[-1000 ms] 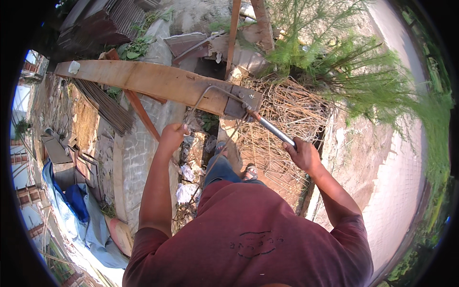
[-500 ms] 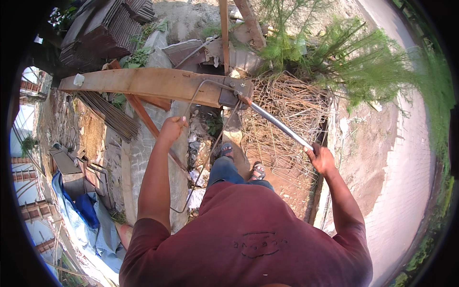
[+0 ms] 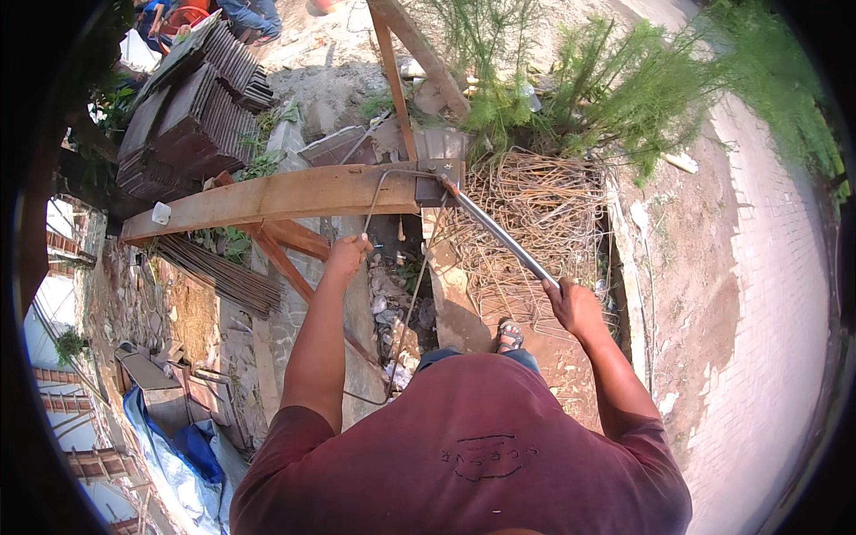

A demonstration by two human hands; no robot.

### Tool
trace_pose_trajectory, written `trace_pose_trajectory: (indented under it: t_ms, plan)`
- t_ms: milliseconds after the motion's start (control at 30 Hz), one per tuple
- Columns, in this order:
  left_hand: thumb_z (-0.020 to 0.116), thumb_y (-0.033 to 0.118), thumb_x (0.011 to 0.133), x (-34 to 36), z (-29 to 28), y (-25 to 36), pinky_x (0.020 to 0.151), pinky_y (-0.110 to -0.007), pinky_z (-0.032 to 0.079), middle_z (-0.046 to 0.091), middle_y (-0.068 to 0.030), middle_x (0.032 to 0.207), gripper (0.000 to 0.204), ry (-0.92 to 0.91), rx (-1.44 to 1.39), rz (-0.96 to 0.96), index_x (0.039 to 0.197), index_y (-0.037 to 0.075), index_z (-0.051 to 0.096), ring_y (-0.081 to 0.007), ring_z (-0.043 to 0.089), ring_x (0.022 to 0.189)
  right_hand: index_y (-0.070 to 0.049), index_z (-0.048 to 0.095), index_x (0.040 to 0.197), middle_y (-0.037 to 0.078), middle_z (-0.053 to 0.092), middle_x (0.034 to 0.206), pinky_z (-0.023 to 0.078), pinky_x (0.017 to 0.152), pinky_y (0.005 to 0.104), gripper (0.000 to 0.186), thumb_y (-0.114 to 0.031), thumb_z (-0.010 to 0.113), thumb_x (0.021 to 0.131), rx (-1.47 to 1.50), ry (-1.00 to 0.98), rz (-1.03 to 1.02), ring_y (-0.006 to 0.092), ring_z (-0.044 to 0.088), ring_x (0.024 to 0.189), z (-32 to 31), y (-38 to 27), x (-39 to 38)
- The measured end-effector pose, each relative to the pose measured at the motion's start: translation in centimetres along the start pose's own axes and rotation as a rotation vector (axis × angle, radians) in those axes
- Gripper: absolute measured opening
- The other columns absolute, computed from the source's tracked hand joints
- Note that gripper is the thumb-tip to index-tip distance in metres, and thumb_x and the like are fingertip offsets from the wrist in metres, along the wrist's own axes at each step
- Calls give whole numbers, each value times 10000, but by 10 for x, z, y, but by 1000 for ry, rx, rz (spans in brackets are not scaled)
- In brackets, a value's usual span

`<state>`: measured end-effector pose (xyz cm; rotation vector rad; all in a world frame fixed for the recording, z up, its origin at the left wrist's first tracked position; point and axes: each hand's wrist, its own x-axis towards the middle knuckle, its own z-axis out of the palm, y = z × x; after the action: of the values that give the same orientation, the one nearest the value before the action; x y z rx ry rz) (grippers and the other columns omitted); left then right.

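My left hand [image 3: 349,254] is closed round a thin bent steel rod [image 3: 412,308], left of the bending plate. From there the rod runs up over the plate, turns a corner and comes back down toward my body, where its lower end bends left. A dark metal bending plate [image 3: 428,189] with bolts or pins sits on the right end of a thick wooden beam [image 3: 303,194]. My right hand [image 3: 575,308] grips the lower end of a silvery metal bar [image 3: 504,234]. The bar's reddish far end meets the rod at the plate.
Right of the beam's end lies a tangled heap of bent steel rods [image 3: 535,223], with a leafy green bush [image 3: 615,80] beyond. Straight rods [image 3: 223,281] lie under the beam at left. Stacked roof tiles [image 3: 201,125] stand far left. Wooden props [image 3: 397,89] rise behind the beam.
The bar has swung a little toward my body, my right hand moving with it. My left hand stays on the rod. The view has shifted, bringing another person's legs in at the far left.
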<state>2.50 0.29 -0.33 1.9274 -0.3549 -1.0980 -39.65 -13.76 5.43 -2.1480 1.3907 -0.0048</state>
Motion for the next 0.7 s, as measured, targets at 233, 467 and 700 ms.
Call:
trace_pose_trajectory:
  t_ms: [233,467,700]
  plan:
    - [515,336,949,-2,4,-2,362,-244,239,412,18,549,351,-85,-47,24,784,34,583,-73,306,395,-26,548,831,269,612,727,469,668,521,516,-526,449,910,-164,145,151,449,609,747,29,-2,-4]
    - [518,308,951,-39,20,17,402,-267,243,407,22,534,343,-54,-132,135,795,12,596,-78,317,433,-54,517,787,194,568,627,410,553,483,456,-499,503,889,-15,441,-157,413,561,620,-11,45,14]
    - [567,309,913,-122,81,8,498,-370,366,527,-139,567,323,149,406,645,816,5,617,-266,460,490,0,591,843,308,596,808,443,700,518,575,-553,445,901,116,307,264,475,578,836,41,111,-30]
